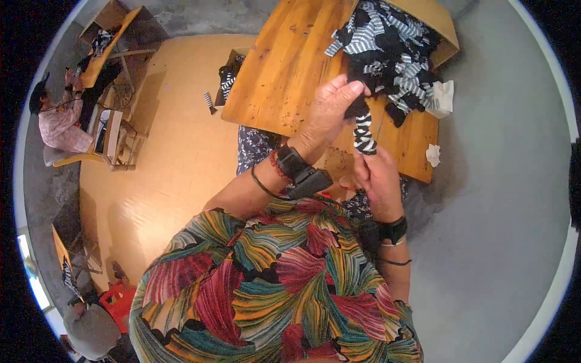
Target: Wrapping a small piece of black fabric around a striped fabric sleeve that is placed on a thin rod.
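A small black-and-white striped knitted piece is stretched between my two hands above the near part of the wooden table. My left hand pinches its solid black upper end between thumb and fingers. Lower down, my right hand has its fingertips closed on the striped end. Just beyond my hands lies a heap of similar striped and black knitted pieces, spilling from a cardboard box tipped on its side. Whether the pieces are gloves or socks I cannot tell.
A crumpled white paper and a white packet lie by the table's right side. Left of the table stands a box of knitted pieces, with one loose piece beside it. Two other people sit at tables farther left.
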The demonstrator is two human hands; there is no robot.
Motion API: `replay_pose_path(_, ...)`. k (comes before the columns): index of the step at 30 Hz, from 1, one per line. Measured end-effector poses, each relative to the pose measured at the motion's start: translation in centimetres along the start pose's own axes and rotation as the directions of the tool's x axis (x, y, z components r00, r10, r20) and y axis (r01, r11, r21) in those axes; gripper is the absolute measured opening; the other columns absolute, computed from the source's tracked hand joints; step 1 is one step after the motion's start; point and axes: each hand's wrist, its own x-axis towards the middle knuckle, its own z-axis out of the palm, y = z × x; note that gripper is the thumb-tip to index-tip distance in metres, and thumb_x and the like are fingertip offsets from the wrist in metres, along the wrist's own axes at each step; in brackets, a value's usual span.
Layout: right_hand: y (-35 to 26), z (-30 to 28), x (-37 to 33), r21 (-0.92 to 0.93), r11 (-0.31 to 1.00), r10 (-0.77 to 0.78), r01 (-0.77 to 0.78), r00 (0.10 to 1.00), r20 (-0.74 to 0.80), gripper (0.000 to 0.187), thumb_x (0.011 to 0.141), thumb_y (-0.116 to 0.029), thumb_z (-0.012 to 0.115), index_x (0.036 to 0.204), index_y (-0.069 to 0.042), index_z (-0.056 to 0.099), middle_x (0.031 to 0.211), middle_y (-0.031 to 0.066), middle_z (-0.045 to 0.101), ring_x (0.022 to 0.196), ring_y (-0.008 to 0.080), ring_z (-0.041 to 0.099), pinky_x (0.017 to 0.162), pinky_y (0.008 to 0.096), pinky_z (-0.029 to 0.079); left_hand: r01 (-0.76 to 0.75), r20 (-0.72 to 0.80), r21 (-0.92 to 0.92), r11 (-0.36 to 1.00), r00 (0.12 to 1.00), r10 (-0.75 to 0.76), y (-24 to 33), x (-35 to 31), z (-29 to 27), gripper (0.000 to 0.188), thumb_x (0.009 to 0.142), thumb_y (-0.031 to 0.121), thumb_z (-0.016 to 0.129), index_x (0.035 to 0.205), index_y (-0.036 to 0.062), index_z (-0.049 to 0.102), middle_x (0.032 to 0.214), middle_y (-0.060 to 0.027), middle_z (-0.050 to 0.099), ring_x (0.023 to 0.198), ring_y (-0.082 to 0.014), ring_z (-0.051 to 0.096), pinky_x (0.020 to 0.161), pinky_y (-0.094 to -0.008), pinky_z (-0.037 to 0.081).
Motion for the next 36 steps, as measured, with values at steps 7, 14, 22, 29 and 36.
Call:
replay_pose_path(7, 1.4, -0.1, -0.1, 0.196, 0.977, 0.072, -0.079, 0.997, 0.042, 0.019, 0.086, -0.021, 0.045, 0.079, -0.004, 0.049, 0.051, -0.0025, 0.040, 0.038, 0.0062, 0.032, 0.037, 0.0193, 0.026, -0.122, -0.165, -0.159, 0.980, 0.982, 0.096, -1.0, 0.4, 0.9, 0.018, 0.086, 0.023, 0.051, 0.087, 0.0054, 0.056, 0.071, 0.0038, 0.052, 0.055, -0.0035, 0.043, 0.049, -0.0161, 0.036)
replay_pose_path(14, 1.7, 1.4, 0.8, 0.499, 0.857, -0.013, -0.133, 0.960, 0.278, 0.020, 0.087, -0.027, 0.043, 0.088, -0.007, 0.045, 0.050, -0.0027, 0.034, 0.037, 0.0076, 0.030, 0.038, 0.0228, 0.027, -0.017, -0.051, 0.028, 0.999, 0.999, 0.019, 0.3, -0.2, 1.2, 0.021, 0.086, 0.025, 0.051, 0.083, 0.0055, 0.056, 0.069, 0.0041, 0.051, 0.056, -0.0026, 0.045, 0.047, -0.0166, 0.037)
replay_pose_path(22, 1.3, -2.5, 0.2, 0.124, 0.987, 0.086, -0.103, 0.987, 0.133, 0.019, 0.086, -0.021, 0.046, 0.080, -0.004, 0.051, 0.051, -0.0022, 0.041, 0.038, 0.0057, 0.032, 0.037, 0.0202, 0.026, 0.039, 0.097, 0.305, 0.952, 0.993, -0.072, 1.8, 1.3, -2.4, 0.021, 0.085, 0.027, 0.052, 0.085, 0.0056, 0.056, 0.068, 0.0021, 0.056, 0.054, -0.0028, 0.048, 0.041, -0.0164, 0.034)
replay_pose_path(29, -0.7, -3.3, -0.6, -0.294, 0.951, 0.079, -0.098, 0.994, -0.074, 0.017, 0.085, -0.018, 0.048, 0.074, -0.006, 0.053, 0.054, -0.0076, 0.038, 0.045, 0.0012, 0.030, 0.041, 0.0181, 0.020, 0.218, 0.075, 0.392, 0.894, 0.961, -0.267, 3.2, 1.3, -3.5, 0.026, 0.079, 0.032, 0.060, 0.071, 0.0072, 0.060, 0.060, 0.0051, 0.052, 0.052, -0.0039, 0.045, 0.048, -0.0178, 0.035)
replay_pose_path(36, 0.9, -5.9, -0.4, -0.661, 0.723, -0.209, 0.202, 0.975, 0.070, 0.018, 0.084, -0.016, 0.050, 0.073, -0.002, 0.052, 0.061, -0.0074, 0.038, 0.058, 0.0022, 0.034, 0.048, 0.0187, 0.027, 0.163, 0.163, 0.508, 0.846, 0.946, -0.280, 3.1, 1.1, -4.2, 0.019, 0.079, 0.025, 0.061, 0.081, 0.0062, 0.062, 0.070, 0.0024, 0.058, 0.063, -0.0055, 0.052, 0.060, -0.0188, 0.040)
